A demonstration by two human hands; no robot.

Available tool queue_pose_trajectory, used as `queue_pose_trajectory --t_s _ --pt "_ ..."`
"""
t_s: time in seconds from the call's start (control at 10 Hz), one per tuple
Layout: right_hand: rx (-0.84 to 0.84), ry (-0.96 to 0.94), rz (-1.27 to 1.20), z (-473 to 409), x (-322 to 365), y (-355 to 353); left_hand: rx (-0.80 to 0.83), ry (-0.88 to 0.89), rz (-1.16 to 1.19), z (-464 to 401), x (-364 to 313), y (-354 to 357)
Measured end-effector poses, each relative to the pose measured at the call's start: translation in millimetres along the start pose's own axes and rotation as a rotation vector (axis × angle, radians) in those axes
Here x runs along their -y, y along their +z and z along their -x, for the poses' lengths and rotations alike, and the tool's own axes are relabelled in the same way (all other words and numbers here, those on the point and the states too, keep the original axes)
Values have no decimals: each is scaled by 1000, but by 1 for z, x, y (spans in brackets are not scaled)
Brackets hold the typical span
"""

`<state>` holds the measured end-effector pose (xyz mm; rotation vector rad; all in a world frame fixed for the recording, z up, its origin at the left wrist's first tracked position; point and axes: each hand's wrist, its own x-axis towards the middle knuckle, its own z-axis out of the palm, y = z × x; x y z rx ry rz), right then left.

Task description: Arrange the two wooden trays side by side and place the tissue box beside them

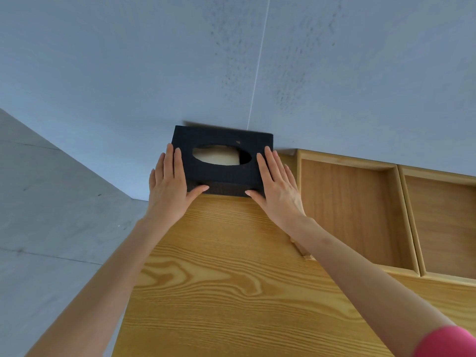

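A black tissue box (pixel 221 143) with an oval slot showing pale tissue stands at the table's far left corner, against the wall. My left hand (pixel 168 186) lies flat against its left end, thumb along the front face. My right hand (pixel 277 186) presses its right end the same way. The box is clasped between both palms. Right of the box, two shallow wooden trays sit side by side against the wall: the nearer tray (pixel 345 202) and a second tray (pixel 445 222) cut off by the frame edge. A narrow gap separates the box from the nearer tray.
The light wooden table (pixel 231 279) has its left edge running down beside my left forearm, with grey floor (pixel 46 202) beyond it. A pale grey wall (pixel 231 60) rises directly behind the box and trays.
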<state>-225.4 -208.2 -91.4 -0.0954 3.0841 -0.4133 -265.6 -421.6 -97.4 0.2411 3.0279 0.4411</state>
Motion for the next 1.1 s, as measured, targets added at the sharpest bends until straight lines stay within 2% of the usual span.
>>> queue_pose_trajectory --t_s 0.3,0.4,0.7,0.9,1.1 --pt "0 9 30 -1 1 1 53 8 -45 -4 1 -3" --pt "3 46 8 -3 9 4 139 -3 -104 -18 8 -8" --pt "5 27 -4 -5 6 4 119 -8 -99 -19 8 -4" --pt "57 12 -3 -5 3 -3 179 -50 -170 -20 3 -10" --pt "165 11 -32 3 -3 -27 184 11 -213 -11 -23 -26"
